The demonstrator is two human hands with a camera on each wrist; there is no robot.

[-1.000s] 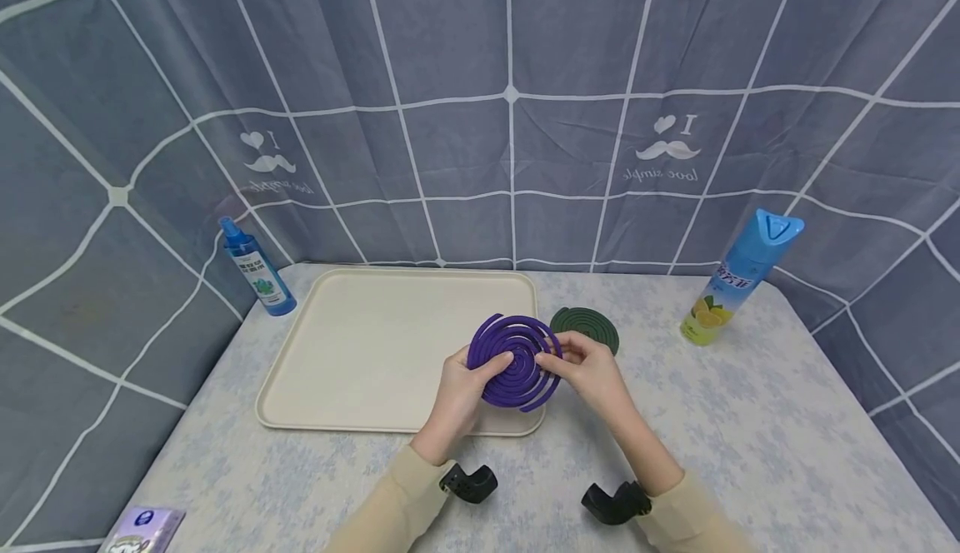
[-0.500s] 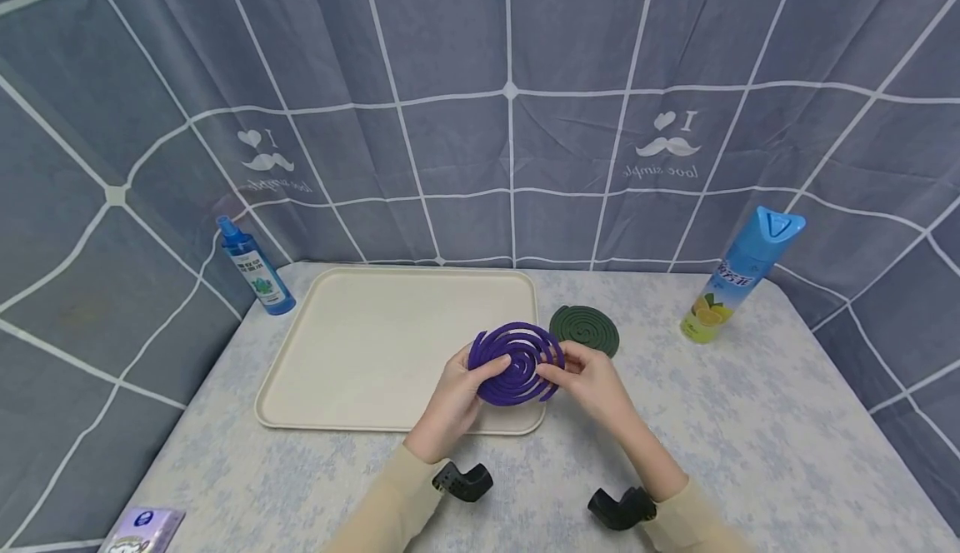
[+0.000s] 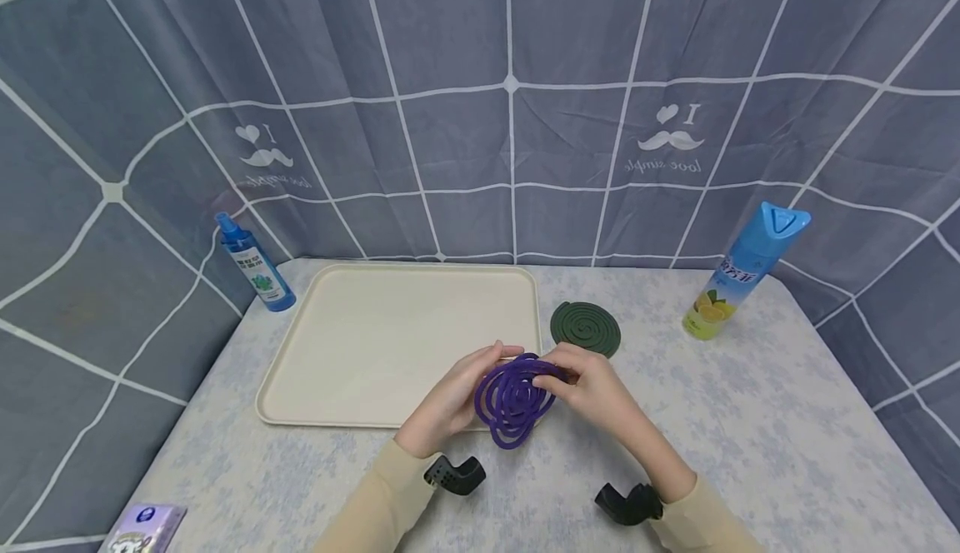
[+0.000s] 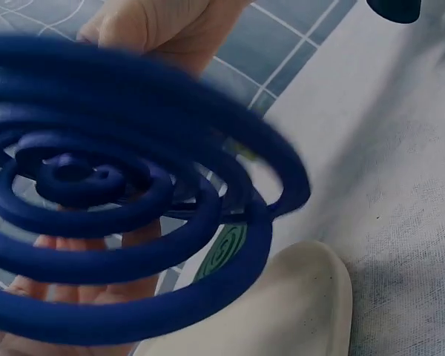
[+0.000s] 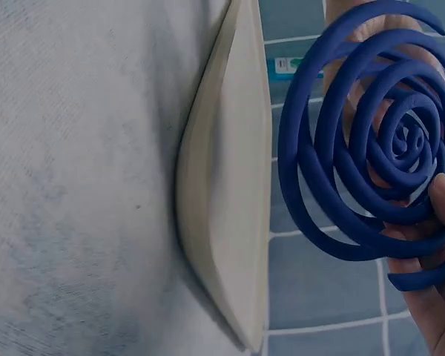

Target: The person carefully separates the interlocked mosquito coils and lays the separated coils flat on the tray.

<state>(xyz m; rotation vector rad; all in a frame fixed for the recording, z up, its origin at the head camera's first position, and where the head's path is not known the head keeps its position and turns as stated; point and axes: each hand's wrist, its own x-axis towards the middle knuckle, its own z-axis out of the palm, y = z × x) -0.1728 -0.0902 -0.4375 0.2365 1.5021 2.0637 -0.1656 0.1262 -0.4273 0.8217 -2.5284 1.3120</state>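
Our left hand and right hand, fingers gripping a purple coil above the tray edge.

the purple coil looks matt and slightly chalky, like pressed powder; the green coil just right of the tray has the same dull finish. the tray is smooth cream plastic with a soft sheen (a few tiny specks near its rim). the table wears a woven, matt cloth. left of the tray, the spray bottle is glossy translucent blue plastic.
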